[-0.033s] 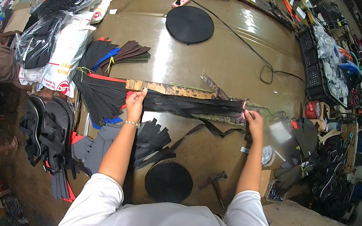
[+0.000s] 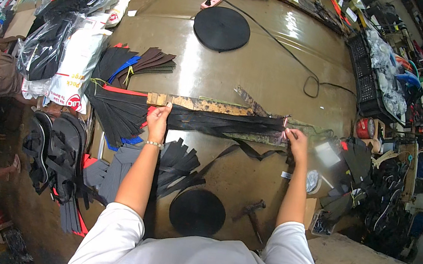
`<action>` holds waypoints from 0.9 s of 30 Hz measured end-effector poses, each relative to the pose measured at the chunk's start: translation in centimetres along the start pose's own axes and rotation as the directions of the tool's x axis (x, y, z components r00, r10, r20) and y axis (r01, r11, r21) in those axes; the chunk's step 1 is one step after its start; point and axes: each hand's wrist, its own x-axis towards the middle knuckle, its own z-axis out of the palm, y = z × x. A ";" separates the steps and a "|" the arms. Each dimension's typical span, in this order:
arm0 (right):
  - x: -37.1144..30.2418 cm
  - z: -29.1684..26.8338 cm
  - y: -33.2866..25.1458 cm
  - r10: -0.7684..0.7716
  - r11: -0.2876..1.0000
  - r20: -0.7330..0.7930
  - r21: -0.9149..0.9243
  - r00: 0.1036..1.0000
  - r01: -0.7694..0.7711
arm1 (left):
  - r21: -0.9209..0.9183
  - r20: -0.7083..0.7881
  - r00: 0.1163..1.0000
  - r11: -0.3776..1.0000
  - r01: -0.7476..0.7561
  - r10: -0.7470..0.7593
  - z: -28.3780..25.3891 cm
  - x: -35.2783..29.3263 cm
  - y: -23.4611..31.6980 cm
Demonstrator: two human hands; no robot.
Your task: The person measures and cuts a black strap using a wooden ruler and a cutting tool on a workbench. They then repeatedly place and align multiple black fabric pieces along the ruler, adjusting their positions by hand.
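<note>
Layered black webbing straps point(image 2: 224, 122) lie lengthwise along a worn wooden board point(image 2: 199, 105) in front of me. At the straps' left end, my left hand point(image 2: 157, 121) pinches them against the board with closed fingers. My right hand point(image 2: 297, 142) is closed on the strap at the other end. From there, a loose length of webbing point(image 2: 245, 146) runs down toward a round black webbing roll point(image 2: 197, 212) close to my body. Cut black strap pieces point(image 2: 177, 165) are fanned out beside my left forearm.
A second webbing roll point(image 2: 221, 29) and a pink power strip point(image 2: 213, 0) lie farther off. A hammer point(image 2: 253, 218) rests near my right arm. Black sandals point(image 2: 64, 146) and plastic-wrapped bundles point(image 2: 54, 47) are at left. A black crate point(image 2: 366, 74) stands at right.
My hands and the straps look unchanged. At the far left, a person's limb has shifted slightly upward.
</note>
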 end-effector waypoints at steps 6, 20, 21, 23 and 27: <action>-1.4 -0.3 -8.6 0.053 0.814 -0.214 -0.556 0.975 -0.167 | -0.067 0.012 0.999 0.997 -0.039 0.040 0.1 -0.1 0.0; -1.7 28.5 -19.7 -0.233 0.971 0.305 0.024 0.923 0.238 | -0.146 0.093 0.996 0.989 0.028 -0.014 -0.8 -0.2 0.1; -1.8 28.4 -19.8 -0.248 0.968 0.281 0.039 0.927 0.247 | -0.169 0.098 0.995 0.984 0.050 -0.034 -0.6 -0.1 0.1; -2.4 27.4 -21.1 -0.223 0.974 0.294 0.025 0.930 0.225 | -0.116 0.071 0.997 0.993 0.020 -0.012 -0.2 0.0 0.1; -4.6 20.4 -24.4 -0.228 0.949 0.371 -0.121 0.900 0.290 | -0.135 -0.001 0.999 0.990 0.045 -0.045 0.2 0.0 0.2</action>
